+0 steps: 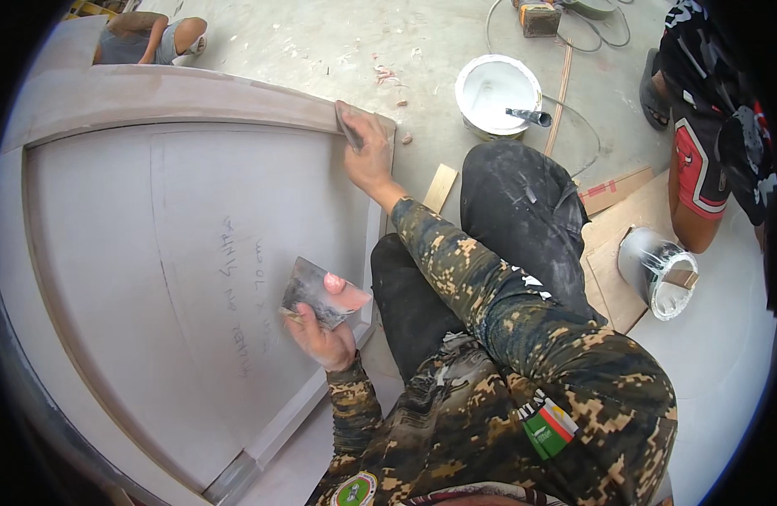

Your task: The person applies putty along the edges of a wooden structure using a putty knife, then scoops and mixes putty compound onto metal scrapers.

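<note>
My left hand (322,337) grips a flat rectangular plate (308,291) from below, over the panel. A lump of pink putty (333,284) and a pink smear lie on the plate's face, along with grey stains. My right hand (368,156) reaches to the far right corner of a pale framed panel (194,211). Its fingers close on a thin dark flat blade (349,126), which rests against the frame's edge (228,94). The blade's full shape is partly hidden by the fingers. Faint pencil writing marks the panel's recessed face.
A white bucket (489,101) with a dark handle across its rim stands beyond my knee. Another paint-streaked bucket (637,253) sits at right on boards (612,228). A power tool (540,18) with cables lies at the back. Other people sit at far left and right.
</note>
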`<state>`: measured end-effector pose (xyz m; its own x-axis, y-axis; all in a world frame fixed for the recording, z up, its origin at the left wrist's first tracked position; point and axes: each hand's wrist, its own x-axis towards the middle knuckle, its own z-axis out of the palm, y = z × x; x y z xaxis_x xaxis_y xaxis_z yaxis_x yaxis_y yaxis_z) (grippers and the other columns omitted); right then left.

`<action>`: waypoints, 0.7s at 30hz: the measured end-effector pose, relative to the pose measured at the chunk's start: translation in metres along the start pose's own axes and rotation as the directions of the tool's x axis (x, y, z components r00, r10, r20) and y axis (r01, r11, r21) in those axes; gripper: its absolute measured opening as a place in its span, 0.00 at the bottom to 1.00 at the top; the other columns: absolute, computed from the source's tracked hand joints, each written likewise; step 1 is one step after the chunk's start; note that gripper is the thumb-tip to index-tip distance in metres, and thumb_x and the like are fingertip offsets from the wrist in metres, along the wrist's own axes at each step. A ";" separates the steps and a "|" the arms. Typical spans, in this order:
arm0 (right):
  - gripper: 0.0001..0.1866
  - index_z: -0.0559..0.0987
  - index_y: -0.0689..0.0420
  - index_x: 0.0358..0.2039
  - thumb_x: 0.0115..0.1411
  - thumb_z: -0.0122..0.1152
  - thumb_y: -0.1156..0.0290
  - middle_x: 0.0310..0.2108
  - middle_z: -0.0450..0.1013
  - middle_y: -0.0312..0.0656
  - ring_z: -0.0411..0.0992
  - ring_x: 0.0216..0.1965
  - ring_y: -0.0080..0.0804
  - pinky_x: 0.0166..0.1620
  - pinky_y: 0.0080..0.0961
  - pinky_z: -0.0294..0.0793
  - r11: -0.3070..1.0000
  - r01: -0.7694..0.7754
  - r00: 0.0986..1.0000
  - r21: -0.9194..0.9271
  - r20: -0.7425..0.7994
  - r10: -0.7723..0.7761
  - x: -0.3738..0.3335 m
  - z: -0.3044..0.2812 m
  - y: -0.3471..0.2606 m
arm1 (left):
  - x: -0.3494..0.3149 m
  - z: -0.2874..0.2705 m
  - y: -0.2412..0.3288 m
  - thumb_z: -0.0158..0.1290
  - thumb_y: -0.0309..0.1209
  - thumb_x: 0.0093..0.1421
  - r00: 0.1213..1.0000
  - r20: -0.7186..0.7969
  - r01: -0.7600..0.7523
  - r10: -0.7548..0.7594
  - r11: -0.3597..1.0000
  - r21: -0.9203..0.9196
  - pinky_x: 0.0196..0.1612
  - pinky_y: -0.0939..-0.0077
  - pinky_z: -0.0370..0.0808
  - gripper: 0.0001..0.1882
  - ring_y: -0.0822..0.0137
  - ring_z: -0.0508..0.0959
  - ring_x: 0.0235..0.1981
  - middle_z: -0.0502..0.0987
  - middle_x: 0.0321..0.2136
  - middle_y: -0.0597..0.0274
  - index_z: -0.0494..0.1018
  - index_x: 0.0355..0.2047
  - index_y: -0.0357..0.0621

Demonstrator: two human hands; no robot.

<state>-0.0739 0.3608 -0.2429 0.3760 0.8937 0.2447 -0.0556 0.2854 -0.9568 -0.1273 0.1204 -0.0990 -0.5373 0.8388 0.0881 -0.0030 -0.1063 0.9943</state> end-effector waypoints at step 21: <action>0.24 0.73 0.60 0.59 0.63 0.51 0.68 0.51 0.74 0.56 0.71 0.55 0.45 0.56 0.32 0.68 0.753 -0.657 0.726 -0.029 0.243 0.643 0.036 -0.047 0.000 | 0.001 0.026 -0.003 0.48 0.37 0.70 1.000 -0.011 0.010 -0.010 1.000 -0.020 0.60 0.60 0.65 0.25 0.59 0.70 0.57 0.68 0.56 0.54 0.60 0.62 0.38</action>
<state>-0.0168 0.3771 -0.2412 0.0129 0.9166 -0.3997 -0.2623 -0.3826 -0.8859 -0.1057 0.1358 -0.1006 -0.5461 0.8341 0.0772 -0.0256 -0.1087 0.9937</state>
